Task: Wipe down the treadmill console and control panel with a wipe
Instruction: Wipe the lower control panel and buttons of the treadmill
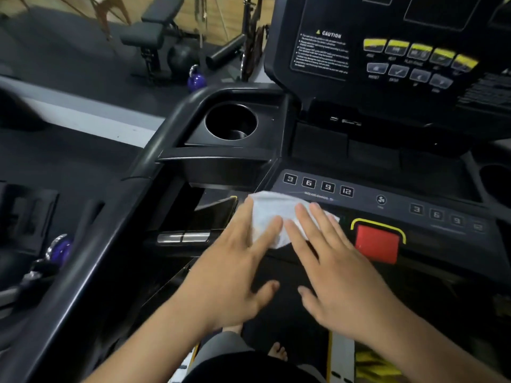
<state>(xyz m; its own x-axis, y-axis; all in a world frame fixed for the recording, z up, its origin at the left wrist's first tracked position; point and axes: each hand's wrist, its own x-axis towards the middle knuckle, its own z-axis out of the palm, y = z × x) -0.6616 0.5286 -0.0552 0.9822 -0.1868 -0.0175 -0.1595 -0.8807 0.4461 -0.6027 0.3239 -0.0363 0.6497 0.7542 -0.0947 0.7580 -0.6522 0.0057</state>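
While both hands are lying flat with fingers straight and slightly spread, a person is pressing one crumpled white wipe (272,214) onto the left end of the treadmill's black lower control panel (359,201). The left hand (237,261) is covering the wipe's left side and the right hand (331,272) its right side, and neither is curling round it. Two open palms are probably giving broad, even pressure for sliding the wipe along the flat strip. The wipe is lying just near of a row of four square number keys (318,185) reading 3, 6, 9 and 12, and left of one large red stop button (377,243) edged in yellow. A second row of four number keys (446,218) is showing to the right, its last key too blurred to read, with one round fan key (381,199) sitting between the rows. Farther off, the tall black upper console (326,87) is carrying five yellow buttons (420,51) and four grey ones (409,73). One round black cup holder (231,121) is sitting far left, and two purple kettlebells (197,81) are resting on the floor beyond.
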